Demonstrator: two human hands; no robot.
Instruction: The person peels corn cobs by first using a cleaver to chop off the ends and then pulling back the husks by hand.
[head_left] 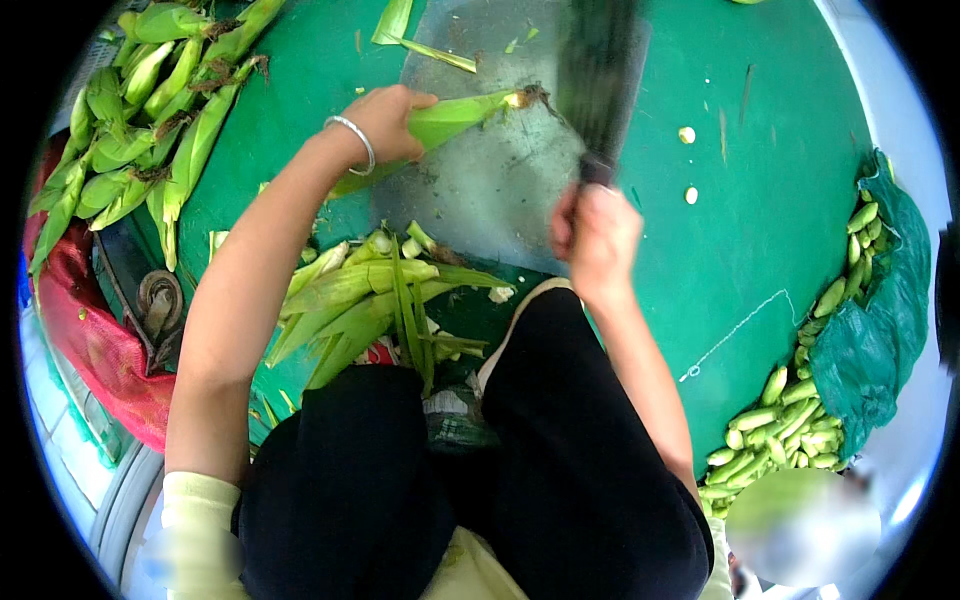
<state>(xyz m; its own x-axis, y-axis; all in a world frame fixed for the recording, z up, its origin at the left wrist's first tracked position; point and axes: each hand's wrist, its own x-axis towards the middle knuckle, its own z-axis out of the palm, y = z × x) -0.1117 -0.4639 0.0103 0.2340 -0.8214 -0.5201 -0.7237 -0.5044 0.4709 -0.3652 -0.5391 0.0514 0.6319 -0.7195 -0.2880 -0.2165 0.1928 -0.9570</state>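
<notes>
My left hand (388, 125), with a silver bangle at the wrist, is closed around a green ear of corn (455, 118) in its husk. The ear's silk end points right, over a grey cutting board (480, 200). My right hand (600, 232) grips the dark handle of a cleaver (600, 85). Its broad dark blade is smeared by motion and stands raised to the right of the silk end, apart from it as far as I can tell. Cut husk leaves (370, 290) lie in a heap just below the board, in front of my knees.
Unpeeled corn ears (150, 110) are piled at the far left above a red mesh sack (100, 330). At the right, a dark green sack (875, 330) spills many green pods (780, 430). Small pale cut pieces (686, 135) and a white string (735, 332) lie on the green floor (760, 230).
</notes>
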